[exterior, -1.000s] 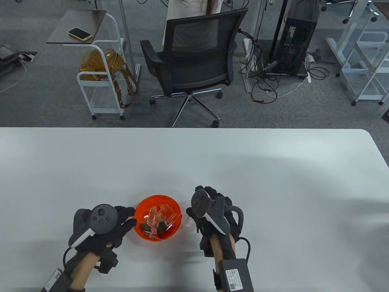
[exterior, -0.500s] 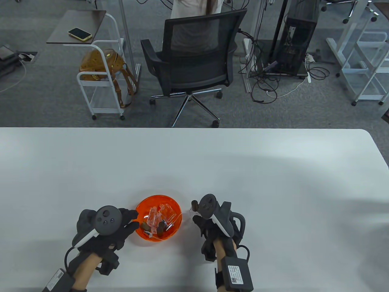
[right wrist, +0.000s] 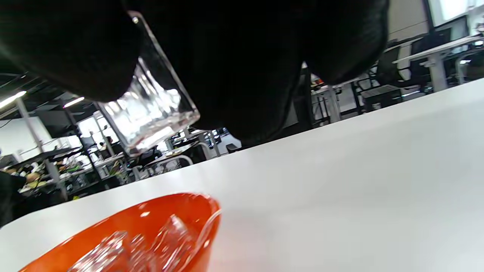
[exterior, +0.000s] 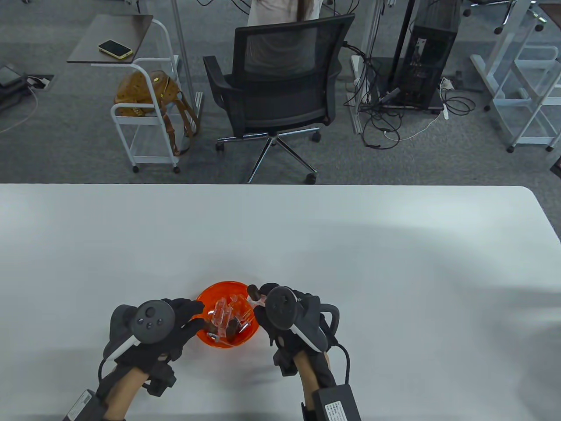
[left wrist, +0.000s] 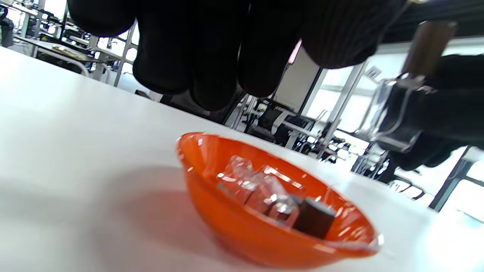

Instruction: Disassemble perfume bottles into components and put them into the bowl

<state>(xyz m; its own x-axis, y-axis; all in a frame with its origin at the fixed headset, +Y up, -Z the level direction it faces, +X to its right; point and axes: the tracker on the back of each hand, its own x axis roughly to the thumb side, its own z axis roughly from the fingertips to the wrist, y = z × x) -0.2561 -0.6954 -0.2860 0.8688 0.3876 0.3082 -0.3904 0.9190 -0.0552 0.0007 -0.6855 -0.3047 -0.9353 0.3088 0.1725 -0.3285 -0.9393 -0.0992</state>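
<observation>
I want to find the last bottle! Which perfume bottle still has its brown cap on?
The clear perfume bottle held in the right hand above the orange bowl; the bowl's pieces are apart.

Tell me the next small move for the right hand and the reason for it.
Probably pull the brown cap off the clear glass perfume bottle with the left hand. The right hand grips the bottle above the rim of the orange translucent bowl, cap on, while the left hand, open, hovers at the opposite rim.
</observation>
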